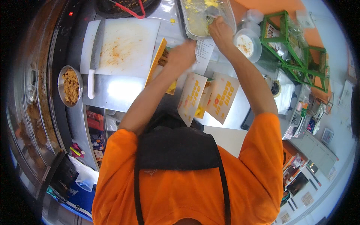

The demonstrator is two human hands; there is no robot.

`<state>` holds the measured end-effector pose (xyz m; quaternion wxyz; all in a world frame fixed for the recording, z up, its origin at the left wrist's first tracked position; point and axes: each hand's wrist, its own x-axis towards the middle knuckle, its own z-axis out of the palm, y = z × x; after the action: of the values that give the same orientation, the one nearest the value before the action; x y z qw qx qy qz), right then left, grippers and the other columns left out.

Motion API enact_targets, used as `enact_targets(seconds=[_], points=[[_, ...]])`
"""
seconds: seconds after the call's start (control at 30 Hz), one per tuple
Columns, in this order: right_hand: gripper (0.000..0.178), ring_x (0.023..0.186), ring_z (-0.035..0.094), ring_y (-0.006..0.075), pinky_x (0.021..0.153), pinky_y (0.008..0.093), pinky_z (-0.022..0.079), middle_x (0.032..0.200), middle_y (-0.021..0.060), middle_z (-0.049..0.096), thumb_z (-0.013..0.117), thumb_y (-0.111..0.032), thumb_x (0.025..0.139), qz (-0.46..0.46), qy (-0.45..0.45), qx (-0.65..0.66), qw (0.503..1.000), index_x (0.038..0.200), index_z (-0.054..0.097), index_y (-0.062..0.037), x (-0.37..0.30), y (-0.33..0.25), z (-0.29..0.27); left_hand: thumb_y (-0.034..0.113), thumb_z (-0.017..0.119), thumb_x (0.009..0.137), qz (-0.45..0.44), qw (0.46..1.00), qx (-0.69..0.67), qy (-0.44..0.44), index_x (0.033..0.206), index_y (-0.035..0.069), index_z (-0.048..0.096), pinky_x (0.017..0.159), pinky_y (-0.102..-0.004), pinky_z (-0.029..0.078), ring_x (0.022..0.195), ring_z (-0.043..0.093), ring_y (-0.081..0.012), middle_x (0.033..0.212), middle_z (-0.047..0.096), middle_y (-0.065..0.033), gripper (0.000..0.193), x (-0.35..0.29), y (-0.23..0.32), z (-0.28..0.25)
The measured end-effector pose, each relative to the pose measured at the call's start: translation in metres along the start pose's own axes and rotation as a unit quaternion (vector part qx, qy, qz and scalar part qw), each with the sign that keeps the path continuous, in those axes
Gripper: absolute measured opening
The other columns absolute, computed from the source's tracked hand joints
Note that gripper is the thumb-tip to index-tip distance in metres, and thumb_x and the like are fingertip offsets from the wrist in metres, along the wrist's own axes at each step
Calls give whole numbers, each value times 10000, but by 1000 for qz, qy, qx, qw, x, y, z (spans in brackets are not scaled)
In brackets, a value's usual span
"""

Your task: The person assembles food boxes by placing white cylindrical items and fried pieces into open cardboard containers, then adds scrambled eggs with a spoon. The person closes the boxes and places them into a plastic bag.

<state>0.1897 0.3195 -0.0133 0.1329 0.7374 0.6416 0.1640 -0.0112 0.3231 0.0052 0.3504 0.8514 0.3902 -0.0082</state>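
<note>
My right hand (221,33) is closed round a metal spoon (212,12), over a clear-walled tray (229,11) with yellow pieces in it. The spoon's exact shape is partly hidden. My left hand (182,56) is a blurred fist by the tray's near left corner. Something small and dark shows at its fingertips, too unclear to name. Below that hand stands an open yellow-sided takeaway box (154,62) with brown and yellow food inside. Nearer to me is another open box (192,98), white with yellow and orange print, also holding yellow food.
To the left lie a white cutting board (129,45) with brown crumbs, a white-handled knife (91,83) and a steel bowl (80,88) of brown meat pieces. A dark pan (123,8) with red-handled tongs (129,10) is behind. Right are a plastic tub (245,44) and green baskets (287,41).
</note>
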Motion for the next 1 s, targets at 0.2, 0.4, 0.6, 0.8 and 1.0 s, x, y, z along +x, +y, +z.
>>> enact_targets(seconds=[0.2,0.4,0.6,0.8,1.0], points=[[128,787,710,245,548,337,583,916,140,670,632,-108,786,-28,-3,10,1000,792,755,-73,17,3,4,131,561,856,-35,994,79,-65,976,21,640,753,-505,542,893,671,-385,1044,643,-210,181,22,5,1],[207,735,712,240,544,348,574,912,153,662,560,-151,889,-7,-35,-11,999,943,704,-13,27,0,19,208,608,869,66,983,169,-31,1022,40,614,672,-460,561,826,687,-375,1019,613,-193,227,24,15,28],[166,839,708,218,596,320,572,1035,120,654,597,-134,870,-20,-107,-60,992,934,730,-56,32,-3,31,285,648,867,-34,993,57,95,1210,89,496,691,-490,555,864,682,-386,1073,598,-194,423,50,4,-6],[169,878,714,206,630,326,572,1018,98,692,608,-120,862,-7,-147,-51,988,966,740,-102,43,0,27,402,706,830,-58,997,28,40,1242,147,518,800,-493,525,954,662,-382,1094,629,-171,520,54,-4,-16],[173,843,721,249,628,378,577,911,133,715,577,-119,863,-33,-148,30,988,933,733,-88,33,13,1,455,721,813,-88,994,-61,9,1210,150,566,863,-475,504,1068,634,-317,1125,662,-133,524,62,-16,-22]])
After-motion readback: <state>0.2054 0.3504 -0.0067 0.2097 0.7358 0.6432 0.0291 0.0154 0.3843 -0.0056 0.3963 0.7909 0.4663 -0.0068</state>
